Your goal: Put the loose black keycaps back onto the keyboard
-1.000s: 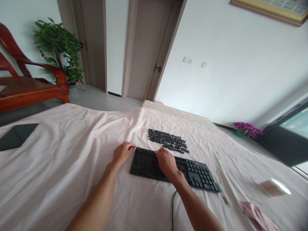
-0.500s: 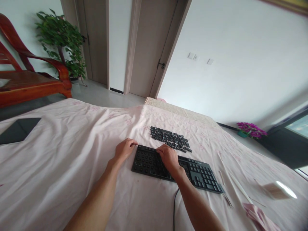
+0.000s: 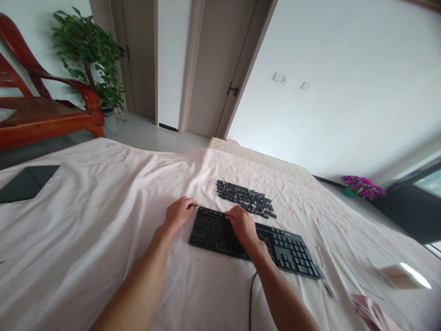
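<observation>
A black computer keyboard (image 3: pixel 213 232) lies on the pink floral cloth, its left and middle part stripped of most keycaps, its right end still bearing keys. My left hand (image 3: pixel 179 212) is closed at the keyboard's upper left corner, thumb and forefinger on the edge. Over the top row, my right hand (image 3: pixel 241 225) bends down with its fingers pressed together; whatever they pinch is hidden under them. Just beyond the keyboard, loose black keycaps (image 3: pixel 244 196) are laid out in rows. A black cable (image 3: pixel 251 299) runs from the keyboard toward me.
To the right lie thin tools (image 3: pixel 328 289), a pale stick (image 3: pixel 347 271), a pink cloth (image 3: pixel 372 310) and a container of thin sticks (image 3: pixel 401 276). A dark flat tablet-like object (image 3: pixel 29 184) rests at far left. A wooden chair (image 3: pixel 51 119) stands beyond the cloth's edge.
The view has shifted slightly. Both hands keep nearly the same places on the keyboard, and the loose keycaps look unchanged.
</observation>
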A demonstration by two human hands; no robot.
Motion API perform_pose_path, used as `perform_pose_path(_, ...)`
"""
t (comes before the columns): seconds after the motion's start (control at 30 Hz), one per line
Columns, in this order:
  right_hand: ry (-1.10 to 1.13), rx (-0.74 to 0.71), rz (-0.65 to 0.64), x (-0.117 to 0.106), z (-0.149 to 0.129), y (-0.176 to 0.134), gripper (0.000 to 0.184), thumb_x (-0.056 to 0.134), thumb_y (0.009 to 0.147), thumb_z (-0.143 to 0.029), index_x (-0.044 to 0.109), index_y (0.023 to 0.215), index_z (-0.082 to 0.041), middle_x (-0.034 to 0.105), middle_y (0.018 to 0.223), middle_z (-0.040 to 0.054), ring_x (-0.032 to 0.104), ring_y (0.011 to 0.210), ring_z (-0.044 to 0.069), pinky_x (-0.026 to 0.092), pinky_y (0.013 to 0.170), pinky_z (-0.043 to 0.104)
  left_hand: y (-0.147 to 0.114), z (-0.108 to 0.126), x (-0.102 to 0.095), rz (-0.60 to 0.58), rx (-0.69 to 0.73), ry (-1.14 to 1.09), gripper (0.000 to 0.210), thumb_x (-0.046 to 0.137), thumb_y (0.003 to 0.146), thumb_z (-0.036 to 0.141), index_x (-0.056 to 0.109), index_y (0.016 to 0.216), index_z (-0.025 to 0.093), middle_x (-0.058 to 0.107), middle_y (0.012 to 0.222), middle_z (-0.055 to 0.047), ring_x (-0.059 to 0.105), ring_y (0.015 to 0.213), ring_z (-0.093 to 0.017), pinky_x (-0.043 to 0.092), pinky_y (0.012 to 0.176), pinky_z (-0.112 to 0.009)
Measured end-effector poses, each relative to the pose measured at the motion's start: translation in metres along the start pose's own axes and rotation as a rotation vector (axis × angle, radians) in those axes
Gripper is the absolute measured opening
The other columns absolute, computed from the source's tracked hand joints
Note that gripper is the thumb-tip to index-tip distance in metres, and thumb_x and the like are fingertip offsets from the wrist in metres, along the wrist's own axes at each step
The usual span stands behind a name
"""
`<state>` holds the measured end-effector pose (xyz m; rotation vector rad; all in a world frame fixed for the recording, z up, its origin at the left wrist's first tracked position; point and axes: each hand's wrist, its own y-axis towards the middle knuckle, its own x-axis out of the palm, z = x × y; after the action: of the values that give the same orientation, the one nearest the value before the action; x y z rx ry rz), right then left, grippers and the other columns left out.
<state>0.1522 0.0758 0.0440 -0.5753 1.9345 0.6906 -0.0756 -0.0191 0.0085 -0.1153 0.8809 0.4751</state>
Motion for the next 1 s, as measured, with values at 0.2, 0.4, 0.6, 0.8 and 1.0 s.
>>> perform_pose_path(0.2,0.064,0.037,0.034,0.0034,0.0033,-0.0012,0.017,0.056,0.084,-0.024,0.072,0.089,-0.025,0.066,0.091,0.0006,0.06,0.085,0.014,0.043,0.078,0.023,-0.0003,0.0005,-0.0009,0.011,0.01,0.001,0.023,0.05,0.084,0.023,0.07,0.093,0.031,0.067,0.105,0.004,0.061,0.09,-0.012,0.041,0.076,-0.021)
perform_pose_path(0.4,0.081,0.027,0.057,0.0031,0.003,0.0009,0.018,0.055,0.085,-0.023,0.072,0.089,-0.023,0.066,0.09,0.0012,0.06,0.084,0.014,0.043,0.078,0.023,-0.0002,-0.0005,0.0004,0.016,0.022,-0.009,0.023,0.049,0.084,0.023,0.069,0.093,0.031,0.067,0.106,0.004,0.061,0.093,-0.012,0.041,0.078,-0.021)
perform_pose_path(0.6,0.027,0.033,0.031,0.0053,0.0048,0.0027,0.018,0.056,0.085,-0.025,0.073,0.09,-0.025,0.066,0.091,0.0007,0.061,0.083,0.014,0.043,0.076,0.023,-0.0004,0.0012,-0.0013,0.001,-0.003,-0.002,0.023,0.05,0.084,0.024,0.069,0.093,0.03,0.068,0.107,0.004,0.061,0.091,-0.012,0.041,0.076,-0.021)
perform_pose_path(0.8,-0.055,0.02,0.022,0.0032,0.0,0.0033,0.019,0.054,0.086,-0.026,0.072,0.093,-0.026,0.065,0.094,0.0008,0.061,0.085,0.013,0.042,0.076,0.022,-0.0016,0.0021,-0.0016,0.006,0.005,-0.014,0.022,0.05,0.084,0.025,0.069,0.093,0.031,0.068,0.106,0.004,0.061,0.092,-0.012,0.041,0.076,-0.021)
perform_pose_path(1.0,-0.088,0.007,0.008,0.0015,-0.0022,-0.0003,0.019,0.053,0.087,-0.025,0.072,0.093,-0.025,0.065,0.093,0.0009,0.06,0.086,0.013,0.041,0.077,0.021,-0.0014,0.0029,-0.0018,0.001,-0.013,-0.006,0.022,0.051,0.084,0.025,0.07,0.093,0.031,0.068,0.107,0.004,0.061,0.09,-0.012,0.041,0.075,-0.021)
